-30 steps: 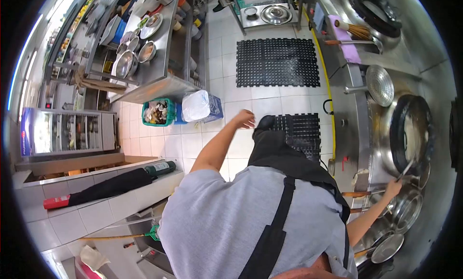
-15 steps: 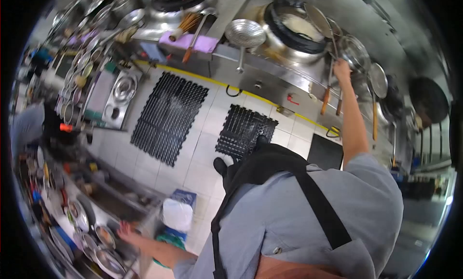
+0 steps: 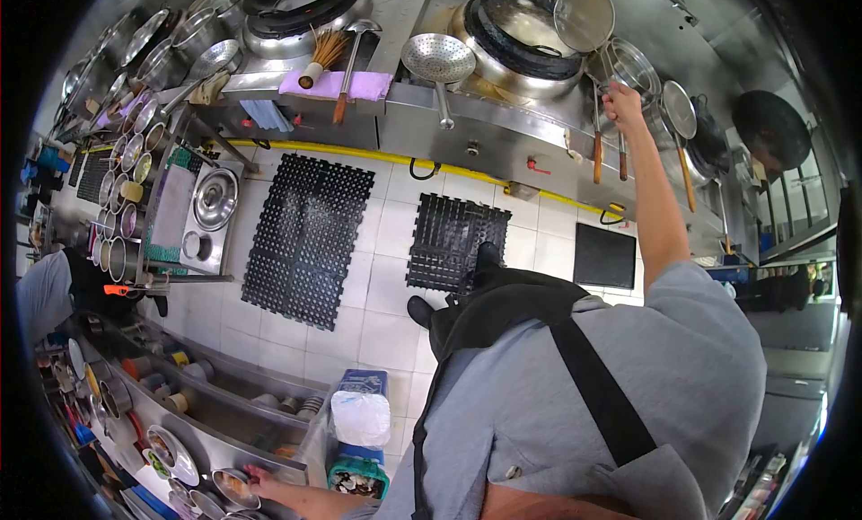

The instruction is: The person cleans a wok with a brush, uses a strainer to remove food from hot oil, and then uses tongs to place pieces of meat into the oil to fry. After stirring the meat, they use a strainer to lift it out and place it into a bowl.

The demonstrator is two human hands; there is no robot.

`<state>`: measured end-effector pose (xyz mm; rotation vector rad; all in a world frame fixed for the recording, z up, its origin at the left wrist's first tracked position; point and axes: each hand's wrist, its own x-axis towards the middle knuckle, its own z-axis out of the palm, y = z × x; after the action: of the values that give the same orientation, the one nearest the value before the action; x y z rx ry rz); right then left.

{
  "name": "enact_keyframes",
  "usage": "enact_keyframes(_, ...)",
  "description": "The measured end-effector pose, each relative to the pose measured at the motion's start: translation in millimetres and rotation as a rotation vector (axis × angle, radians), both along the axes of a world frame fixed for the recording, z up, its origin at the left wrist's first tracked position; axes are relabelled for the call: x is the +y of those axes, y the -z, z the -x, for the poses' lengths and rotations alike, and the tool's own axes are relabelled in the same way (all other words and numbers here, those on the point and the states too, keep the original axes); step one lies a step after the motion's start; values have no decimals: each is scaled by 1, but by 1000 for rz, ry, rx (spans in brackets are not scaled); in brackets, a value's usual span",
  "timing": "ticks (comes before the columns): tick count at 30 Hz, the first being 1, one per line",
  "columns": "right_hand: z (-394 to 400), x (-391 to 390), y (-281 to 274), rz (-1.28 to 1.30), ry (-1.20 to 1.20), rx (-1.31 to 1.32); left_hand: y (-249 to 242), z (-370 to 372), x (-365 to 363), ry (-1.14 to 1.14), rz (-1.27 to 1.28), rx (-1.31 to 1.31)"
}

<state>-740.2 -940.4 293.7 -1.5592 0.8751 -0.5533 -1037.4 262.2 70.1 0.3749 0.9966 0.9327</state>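
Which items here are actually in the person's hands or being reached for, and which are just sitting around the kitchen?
In use:
- right hand gripping the wire strainer held over the wok
- left hand at a metal bowl on the prep counter

Lying about:
- perforated ladle
- bamboo brush
- purple cloth
- floor mats
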Motion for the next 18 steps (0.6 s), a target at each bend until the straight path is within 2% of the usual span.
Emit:
enact_keyframes(2,-1,-1,-1,-33,-16,-14,1,-2,1,-30,10,-64)
enact_keyframes(11,7,7,2,13,-13,4,8,-23,-33,123,-178,346)
enact_keyframes(14,7,24,-8,-19,-36,-30,-7,-49,-63,245,-303,548)
enact_keyframes(18,6,39,-22,-123,-186,-98,-29,-120,-162,483,-462,718)
